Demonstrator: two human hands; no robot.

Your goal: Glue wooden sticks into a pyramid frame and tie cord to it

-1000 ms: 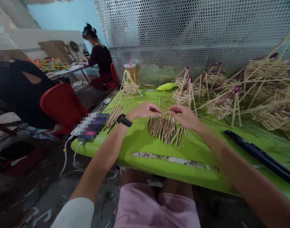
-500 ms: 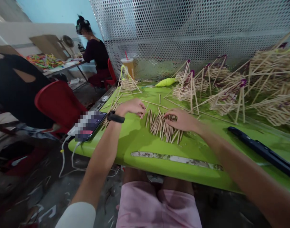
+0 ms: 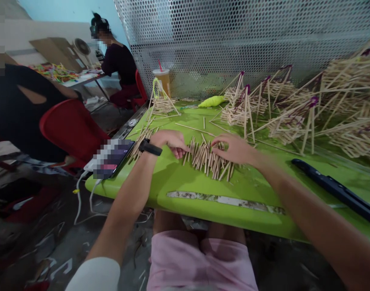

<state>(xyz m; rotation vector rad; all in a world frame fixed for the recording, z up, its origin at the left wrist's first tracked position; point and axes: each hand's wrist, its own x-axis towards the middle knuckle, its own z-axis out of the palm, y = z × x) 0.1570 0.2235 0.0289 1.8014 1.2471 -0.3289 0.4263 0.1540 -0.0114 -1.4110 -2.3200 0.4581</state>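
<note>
A pile of short wooden sticks lies side by side in a loose row on the green table. My left hand, with a black band at the wrist, is at the row's left end. Its fingers are curled and its thumb and forefinger pinch a wooden stick beside the others. Over the right part of the pile, my right hand is held with thumb and forefinger curved apart, the tips close to the upper ends of the sticks. Its other fingers are partly hidden.
Stick frames with purple ties crowd the right and back. A phone with cables lies left, near loose sticks. A dark blue long tool lies right. A drink cup stands behind. Two people sit at the left.
My left hand has moved slightly right and down, bringing its stick to the left end of the row. My right hand has shifted slightly, its thumb and forefinger staying by the pile.
</note>
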